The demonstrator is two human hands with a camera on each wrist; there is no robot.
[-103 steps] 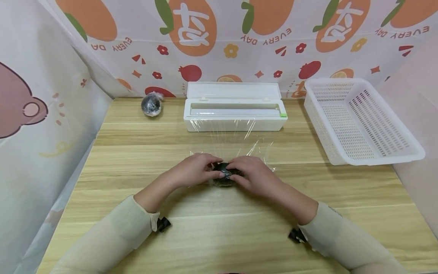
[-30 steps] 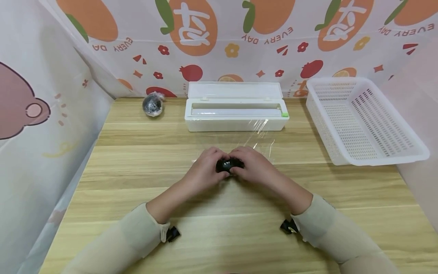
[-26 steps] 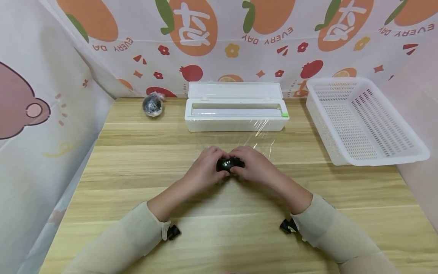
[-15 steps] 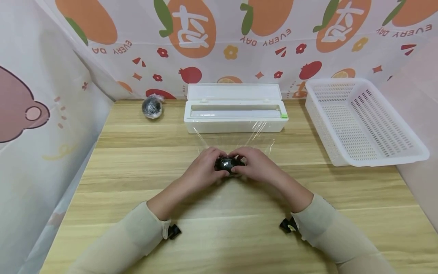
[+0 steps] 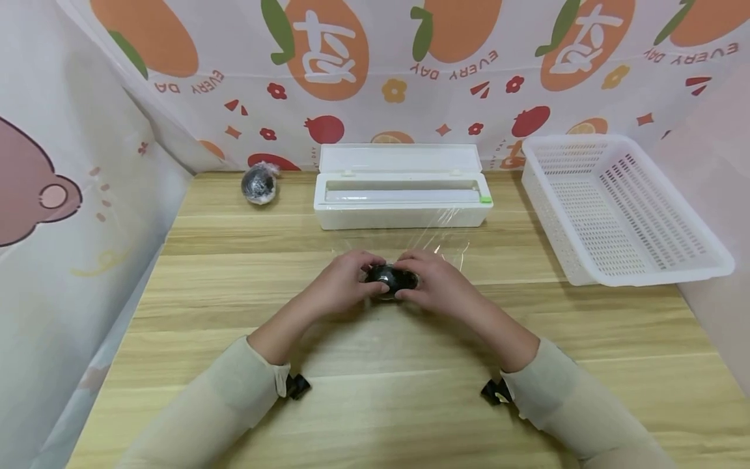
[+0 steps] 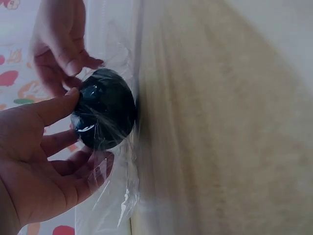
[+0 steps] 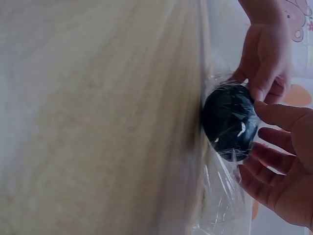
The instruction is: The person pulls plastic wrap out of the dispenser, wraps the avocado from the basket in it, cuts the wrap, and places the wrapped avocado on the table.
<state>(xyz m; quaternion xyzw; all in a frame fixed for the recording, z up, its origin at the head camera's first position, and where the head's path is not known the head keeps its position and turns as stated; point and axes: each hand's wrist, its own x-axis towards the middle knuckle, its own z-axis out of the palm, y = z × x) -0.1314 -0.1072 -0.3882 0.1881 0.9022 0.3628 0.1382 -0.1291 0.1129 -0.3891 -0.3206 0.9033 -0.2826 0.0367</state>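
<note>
A dark, glossy, round object (image 5: 394, 280), partly covered in clear cling film (image 6: 122, 196), sits close over the table between both hands. My left hand (image 5: 340, 283) holds its left side, thumb on the near face and fingertips at the far edge. On the opposite side my right hand (image 5: 439, 283) grips it with thumb and curled fingers. Film stretches from the object toward an open white cling film box (image 5: 404, 216) behind it. In the right wrist view, wrinkled film clings around the dark object (image 7: 230, 122) and trails past the fingertips.
Toward the back left of the wooden table (image 5: 375, 404) lies another dark ball (image 5: 259, 184) wrapped in film with a bunched end. A white perforated basket (image 5: 662, 277) stands at the right. A green tab (image 5: 485, 200) sits on the box's right end. Printed cloth hangs behind.
Compared with the oldest frame, hands and object are slightly farther from the body. Over the last half second the left hand shifted a little left, its thumb moving onto the object, exposing more of it.
</note>
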